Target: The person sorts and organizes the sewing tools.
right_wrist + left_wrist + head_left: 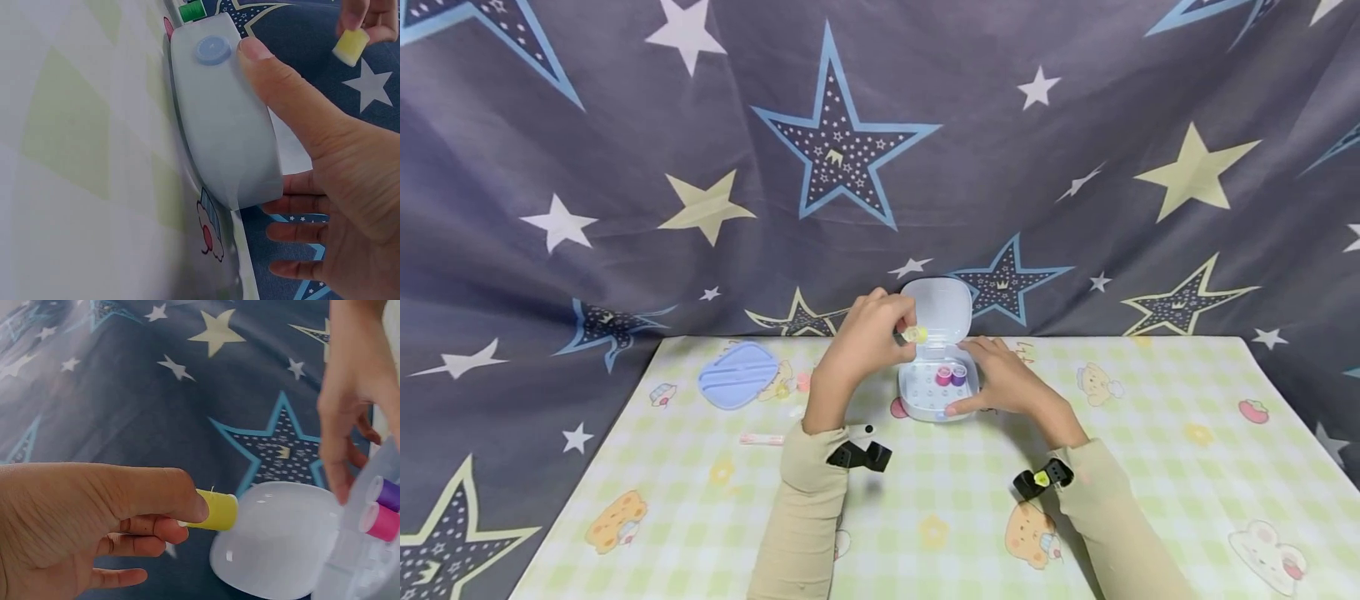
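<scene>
Above the white box (925, 413): the yellow spool (919, 334), held in the air near the raised lid (937, 304); fingers cover one end of it.
Left hand (868, 333): over the box's left side, thumb and forefinger pinching the yellow spool; the other fingers sit apart and loosely bent in the left wrist view.
Right hand (1011, 382): at the box's right side, gripping it with the thumb on the front wall next to the blue button (213, 50) and the fingers spread behind; exactly where those fingertips press is hard to tell.
Pink spool (943, 376) and purple spool (958, 375): side by side inside the box, towards its rear right; the left wrist view cuts off the purple one.
Green item (192, 10): beyond the box's left end, at the right wrist view's top edge; too little shows to name it surely.
Blue tray (739, 375): well left of the box.
Pink strip (762, 439): left of the box and nearer the person; its right end reaches the left sleeve (805, 500), so its full length is unclear.
</scene>
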`<state>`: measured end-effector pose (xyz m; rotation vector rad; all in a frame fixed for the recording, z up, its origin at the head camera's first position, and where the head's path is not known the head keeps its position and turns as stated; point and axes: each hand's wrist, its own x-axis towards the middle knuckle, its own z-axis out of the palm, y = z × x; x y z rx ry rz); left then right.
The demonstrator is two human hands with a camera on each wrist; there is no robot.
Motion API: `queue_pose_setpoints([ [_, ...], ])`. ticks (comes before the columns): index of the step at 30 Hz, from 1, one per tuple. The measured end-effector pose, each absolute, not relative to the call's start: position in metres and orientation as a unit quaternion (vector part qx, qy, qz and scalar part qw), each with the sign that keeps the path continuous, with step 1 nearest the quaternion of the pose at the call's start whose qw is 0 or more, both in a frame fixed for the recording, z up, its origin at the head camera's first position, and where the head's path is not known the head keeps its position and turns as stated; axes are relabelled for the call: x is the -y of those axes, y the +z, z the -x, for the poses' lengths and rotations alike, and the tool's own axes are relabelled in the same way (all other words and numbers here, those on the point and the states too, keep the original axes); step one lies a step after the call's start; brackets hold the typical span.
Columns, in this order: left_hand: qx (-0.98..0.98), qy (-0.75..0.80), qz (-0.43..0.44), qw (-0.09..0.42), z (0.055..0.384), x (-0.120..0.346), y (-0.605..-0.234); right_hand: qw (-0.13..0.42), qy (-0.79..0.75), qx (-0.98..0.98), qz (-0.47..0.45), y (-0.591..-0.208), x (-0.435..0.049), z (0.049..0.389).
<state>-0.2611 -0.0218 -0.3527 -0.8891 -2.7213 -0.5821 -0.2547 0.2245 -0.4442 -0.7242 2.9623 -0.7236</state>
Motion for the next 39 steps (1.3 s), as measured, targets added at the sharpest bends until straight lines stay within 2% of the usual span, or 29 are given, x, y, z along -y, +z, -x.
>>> queue_pose_setpoints([
  [16, 0.933, -0.167, 0.312, 0.065, 0.273, 0.013, -0.376, 0.003, -0.234, -0.943, 0.238, -0.444, -0.223, 0.256],
  [39, 0.936, -0.134, 0.321, 0.046, 0.278, -0.002, -0.403, -0.004, -0.239, -0.939, 0.247, -0.445, -0.224, 0.257],
])
